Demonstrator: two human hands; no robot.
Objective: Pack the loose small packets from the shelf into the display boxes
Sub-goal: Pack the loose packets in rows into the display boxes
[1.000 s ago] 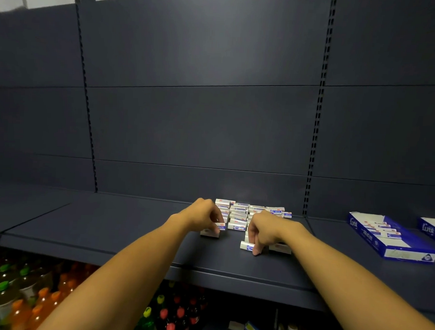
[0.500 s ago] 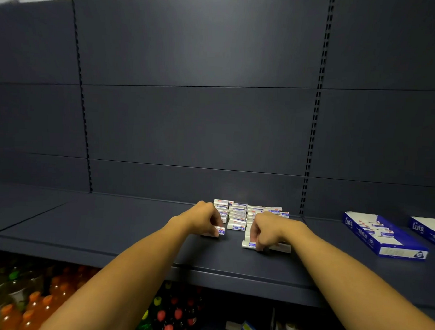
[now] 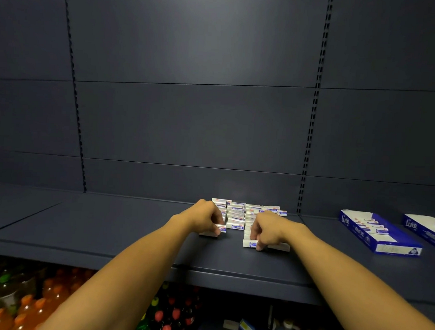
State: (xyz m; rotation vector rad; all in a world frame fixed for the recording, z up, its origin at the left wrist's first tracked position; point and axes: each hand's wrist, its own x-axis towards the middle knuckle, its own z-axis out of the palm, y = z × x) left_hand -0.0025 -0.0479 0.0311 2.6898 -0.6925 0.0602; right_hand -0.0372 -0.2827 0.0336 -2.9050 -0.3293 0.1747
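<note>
Since one second ago my hands hardly move; the right hand point(image 3: 267, 228) slides a little nearer to the front packet and the view shifts slightly. My left hand point(image 3: 204, 218) is curled around a small packet point(image 3: 220, 229) at the left edge of the pile of loose packets point(image 3: 244, 216), which lies on the dark shelf point(image 3: 109, 225). The right hand is also curled, its fingertips point(image 3: 259, 246) pinching a white packet point(image 3: 250, 243) at the front. The open blue display box point(image 3: 380, 234) waits well apart on the right, partly filled. I judge it best to gather several packets aligned the same way, grip them firmly, then carry them over.
</note>
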